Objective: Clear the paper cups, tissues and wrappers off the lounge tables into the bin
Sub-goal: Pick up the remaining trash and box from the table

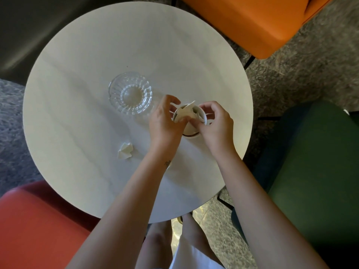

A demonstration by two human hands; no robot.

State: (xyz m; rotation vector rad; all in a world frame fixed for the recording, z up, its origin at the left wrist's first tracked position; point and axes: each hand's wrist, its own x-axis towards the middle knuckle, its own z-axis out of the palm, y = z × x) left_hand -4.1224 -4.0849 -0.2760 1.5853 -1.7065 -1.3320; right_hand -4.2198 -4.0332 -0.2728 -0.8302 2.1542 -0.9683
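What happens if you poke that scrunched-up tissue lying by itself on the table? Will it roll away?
Probably not far. The crumpled tissue has lumpy, angular folds, so it would likely skid or tumble on the smooth table rather than roll. It looks thin and light, so a pinch should lift it and would likely squash it.
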